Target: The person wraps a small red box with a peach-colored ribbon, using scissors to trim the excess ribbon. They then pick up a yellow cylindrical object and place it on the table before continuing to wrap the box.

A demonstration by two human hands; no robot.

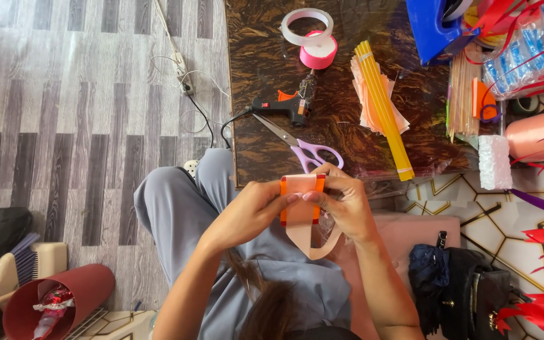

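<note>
Both my hands meet over my lap, just below the table's near edge. My left hand (247, 211) and my right hand (345, 204) pinch a peach ribbon (301, 214) wrapped around a small orange card (283, 189). The ribbon's loose end loops down under my right hand. Purple-handled scissors (303, 148) lie on the dark table (266, 56) just beyond my fingers. A black glue gun (288, 104) with an orange trigger lies further back.
Two tape rolls, one clear (307, 25) and one pink (318, 51), sit at the table's far side. A bundle of yellow sticks (383, 107) lies on peach ribbon pieces. A white foam block (494, 162), red ribbons and a black bag (467, 289) are on the right. A red bin (58, 299) stands lower left.
</note>
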